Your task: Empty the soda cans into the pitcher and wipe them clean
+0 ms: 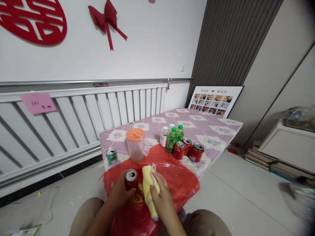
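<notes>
The left hand has its fingers curled around a can, nearly upright over the red sheet on the bench, seemingly for steadiness, while the right hand's fingers grip a cloth just beside.

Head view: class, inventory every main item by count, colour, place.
table: 1, purple-white, centre
plastic sheet: 1, red, front
held can: 1, red, left hand
towel: 1, yellow, right hand
jug: 1, translucent, orange lid, table
teal can: 1, teal, table left
standing cans: 3, red, table right
green bottles: 2, green, table middle
white-capped bottles: 2, pale, table middle
radiator: 1, white, behind table
note: 1, pink, on radiator
glasses: 1, dark, radiator top
bow: 1, red, top
emblem: 1, red, upper left
photo board: 1, white, behind table
cabinet: 1, white, right
books: several, mixed, beside cabinet
left hand: 1, bare, around held can
right hand: 1, bare, around towel
knees: 2, brownish, bottom
</notes>
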Action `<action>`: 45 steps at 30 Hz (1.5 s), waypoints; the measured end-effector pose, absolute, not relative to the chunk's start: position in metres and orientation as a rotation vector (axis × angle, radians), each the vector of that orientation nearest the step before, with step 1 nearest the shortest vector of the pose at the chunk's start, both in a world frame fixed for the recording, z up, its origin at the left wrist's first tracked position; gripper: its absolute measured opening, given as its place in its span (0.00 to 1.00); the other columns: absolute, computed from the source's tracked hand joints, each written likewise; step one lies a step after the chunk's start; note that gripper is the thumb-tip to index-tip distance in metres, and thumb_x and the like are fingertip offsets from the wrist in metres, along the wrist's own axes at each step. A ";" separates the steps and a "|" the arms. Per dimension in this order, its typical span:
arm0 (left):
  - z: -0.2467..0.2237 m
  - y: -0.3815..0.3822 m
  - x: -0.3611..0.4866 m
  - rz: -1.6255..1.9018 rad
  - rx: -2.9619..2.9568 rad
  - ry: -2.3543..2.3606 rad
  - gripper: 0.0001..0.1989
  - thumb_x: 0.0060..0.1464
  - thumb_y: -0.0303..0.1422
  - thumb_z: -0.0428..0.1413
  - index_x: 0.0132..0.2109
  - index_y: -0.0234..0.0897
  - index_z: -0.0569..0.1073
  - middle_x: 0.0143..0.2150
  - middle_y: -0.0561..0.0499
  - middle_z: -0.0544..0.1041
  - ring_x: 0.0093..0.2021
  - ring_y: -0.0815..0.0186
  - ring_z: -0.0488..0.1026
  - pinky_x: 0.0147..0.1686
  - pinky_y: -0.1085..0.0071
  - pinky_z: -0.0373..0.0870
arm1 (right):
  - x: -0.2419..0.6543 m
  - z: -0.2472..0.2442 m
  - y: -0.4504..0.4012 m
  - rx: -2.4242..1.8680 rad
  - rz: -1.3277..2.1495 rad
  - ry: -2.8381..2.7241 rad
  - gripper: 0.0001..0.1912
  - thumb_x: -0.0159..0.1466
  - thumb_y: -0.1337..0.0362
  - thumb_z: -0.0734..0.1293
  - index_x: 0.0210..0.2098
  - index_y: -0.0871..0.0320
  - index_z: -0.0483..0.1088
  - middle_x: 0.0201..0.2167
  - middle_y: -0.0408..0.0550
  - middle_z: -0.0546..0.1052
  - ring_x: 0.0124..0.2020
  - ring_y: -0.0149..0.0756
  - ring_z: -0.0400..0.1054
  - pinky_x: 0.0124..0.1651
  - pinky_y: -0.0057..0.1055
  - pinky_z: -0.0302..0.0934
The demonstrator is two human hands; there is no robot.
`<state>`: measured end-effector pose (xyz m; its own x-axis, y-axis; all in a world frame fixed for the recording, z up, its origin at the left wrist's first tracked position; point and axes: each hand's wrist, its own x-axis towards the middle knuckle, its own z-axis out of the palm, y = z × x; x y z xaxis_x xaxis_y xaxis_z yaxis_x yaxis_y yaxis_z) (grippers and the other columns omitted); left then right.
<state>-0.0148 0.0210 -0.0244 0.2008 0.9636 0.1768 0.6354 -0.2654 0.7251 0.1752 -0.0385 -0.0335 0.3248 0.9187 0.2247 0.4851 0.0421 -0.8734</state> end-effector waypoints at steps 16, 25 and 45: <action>-0.040 0.019 -0.016 1.116 1.822 1.225 0.29 0.44 0.27 0.60 0.56 0.36 0.66 0.55 0.44 0.75 0.56 0.55 0.73 0.58 0.54 0.68 | 0.132 -0.008 -0.030 -1.764 0.700 -1.661 0.34 0.60 0.70 0.59 0.66 0.61 0.59 0.71 0.56 0.52 0.70 0.42 0.48 0.68 0.34 0.48; -0.039 0.029 -0.029 0.991 1.788 1.176 0.34 0.38 0.26 0.60 0.57 0.35 0.65 0.56 0.40 0.75 0.59 0.47 0.71 0.62 0.47 0.63 | 0.135 -0.007 -0.025 -1.852 0.704 -1.744 0.32 0.58 0.72 0.60 0.63 0.58 0.64 0.68 0.58 0.58 0.65 0.42 0.60 0.63 0.35 0.56; -0.057 0.039 -0.026 1.178 1.649 1.241 0.32 0.40 0.39 0.65 0.54 0.36 0.71 0.54 0.41 0.76 0.57 0.47 0.71 0.60 0.48 0.64 | 0.135 -0.006 -0.030 -1.692 0.679 -1.619 0.30 0.59 0.74 0.59 0.61 0.60 0.67 0.67 0.57 0.59 0.67 0.42 0.55 0.67 0.35 0.51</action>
<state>-0.0261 0.0395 -0.0573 0.1078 0.9671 0.2306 0.2804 -0.2521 0.9262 0.1345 -0.0304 -0.0056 0.0862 0.9923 0.0891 0.6318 0.0147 -0.7750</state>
